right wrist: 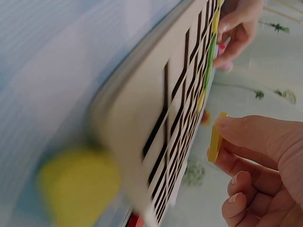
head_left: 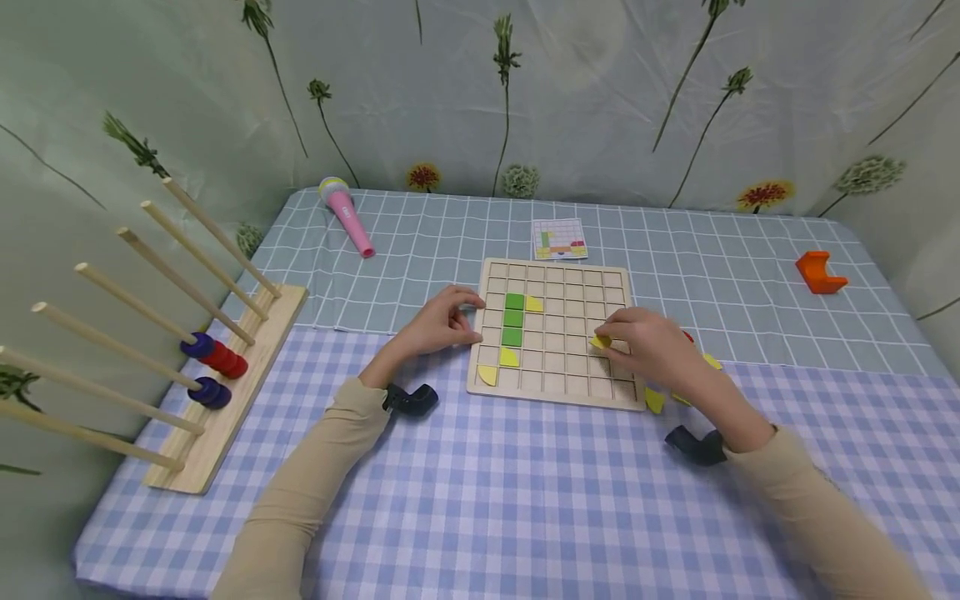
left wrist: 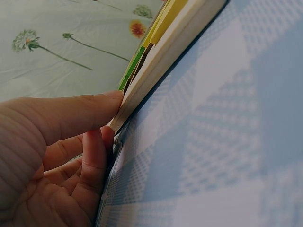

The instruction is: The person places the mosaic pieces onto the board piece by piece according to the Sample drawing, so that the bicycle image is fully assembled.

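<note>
Our right hand [head_left: 651, 343] pinches a yellow piece [right wrist: 215, 143]; our left hand [head_left: 437, 323], fingers loosely parted, should steady the board [head_left: 553, 360].

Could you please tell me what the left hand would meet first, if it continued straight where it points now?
The left hand would first meet the left edge of the wooden board, which it seems to be touching now.

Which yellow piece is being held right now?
The yellow piece pinched by the right hand, above the right side of the grid board. The other visible yellow pieces lie on the board or just beside it.
</note>
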